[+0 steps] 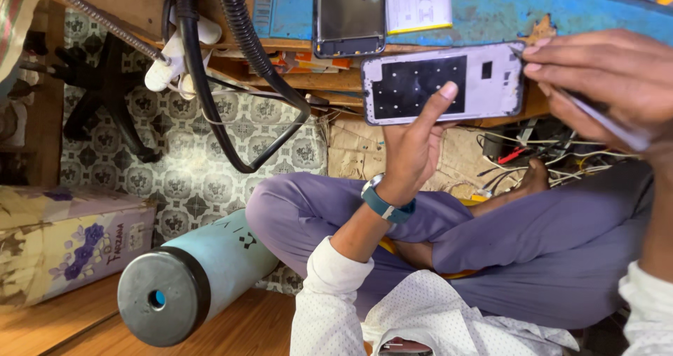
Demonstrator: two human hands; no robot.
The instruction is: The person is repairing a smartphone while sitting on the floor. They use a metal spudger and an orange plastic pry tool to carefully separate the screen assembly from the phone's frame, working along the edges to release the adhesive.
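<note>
My left hand (413,142), with a teal watch on the wrist, holds up an opened white phone frame (443,83) with a black inner panel, thumb resting on the panel. My right hand (603,83) is closed on a thin metal tool (606,121), tweezers or a pick, whose tip touches the phone frame's upper right corner. Both hands are above my crossed legs in purple trousers (533,237).
A blue work mat (491,9) on a wooden bench carries another dark phone (349,12) and a white battery-like part (418,4). Black hoses (238,62) hang at the left. A light blue cylinder (200,275), a flowered box (70,240) and loose wires (533,153) lie around.
</note>
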